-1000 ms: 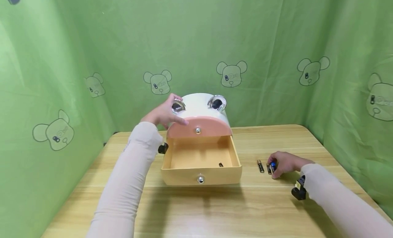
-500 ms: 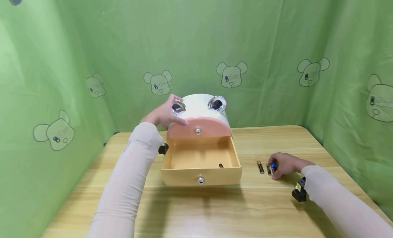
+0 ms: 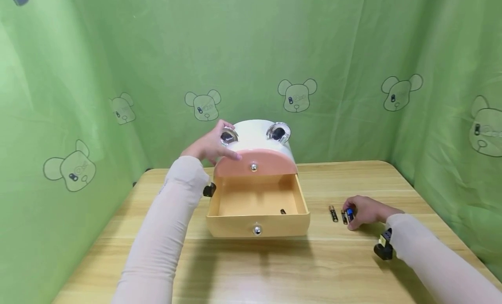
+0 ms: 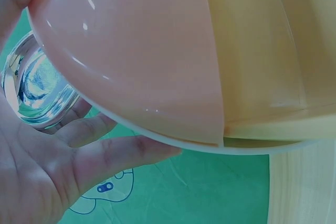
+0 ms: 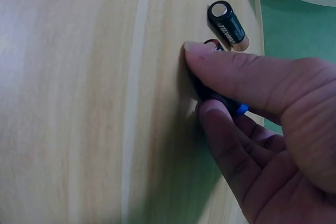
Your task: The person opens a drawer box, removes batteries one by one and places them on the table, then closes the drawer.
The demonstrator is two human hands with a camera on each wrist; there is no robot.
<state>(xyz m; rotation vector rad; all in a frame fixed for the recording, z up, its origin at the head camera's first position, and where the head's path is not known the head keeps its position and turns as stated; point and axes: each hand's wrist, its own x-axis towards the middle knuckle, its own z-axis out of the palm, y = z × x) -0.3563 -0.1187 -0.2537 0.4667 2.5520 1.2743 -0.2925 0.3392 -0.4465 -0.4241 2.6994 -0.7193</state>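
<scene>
A small frog-like drawer box [image 3: 252,136] with a white top, silver-rimmed eyes and a pink upper front stands mid-table. My left hand [image 3: 208,145] grips its upper left side around one eye, thumb on the pink front [image 4: 126,56], fingers along the side. The yellow lower drawer [image 3: 235,225] is pulled out, and a small dark battery [image 3: 283,211] lies inside. To the right, my right hand [image 3: 364,210] pinches a blue-ended battery [image 5: 242,109] between thumb and fingers at the tabletop. Beside it lie a dark battery [image 3: 344,216] and a copper-topped Duracell battery [image 3: 333,213].
The wooden table [image 3: 266,273] reaches toward me in front of the drawer. Green curtains [image 3: 251,55] with bear-head prints hang behind and on both sides. A silver knob [image 3: 256,230] sticks out from the drawer front.
Almost nothing differs. The whole head view has shifted slightly, and both hands keep their places on the box and at the batteries.
</scene>
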